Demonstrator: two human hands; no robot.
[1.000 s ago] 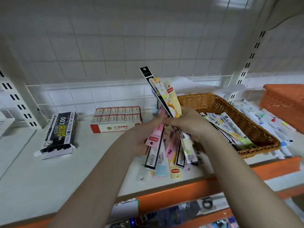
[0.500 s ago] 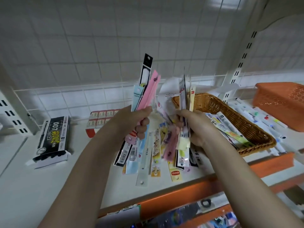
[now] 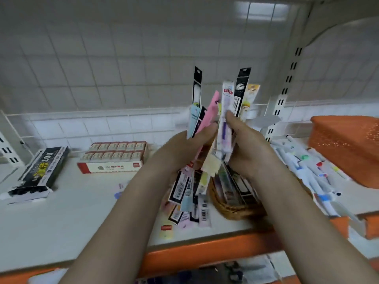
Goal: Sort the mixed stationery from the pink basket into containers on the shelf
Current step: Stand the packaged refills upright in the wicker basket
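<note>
Left hand (image 3: 184,148) & right hand (image 3: 246,148) are gripping upright pen packets (image 3: 223,111), fingers curled, over wicker basket (image 3: 231,210) w/ more packets.

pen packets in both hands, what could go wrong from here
1. The left hand and right hand each grip a loose fan of pen packets; one could slip out.
2. Loose packets lie near the shelf's orange front edge; a dropped packet or a forearm might knock them off.

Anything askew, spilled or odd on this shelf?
Yes. Loose markers lie scattered at mixed angles beside the orange basket, some past the shelf edge. A few packets lie strewn under the hands.
</note>
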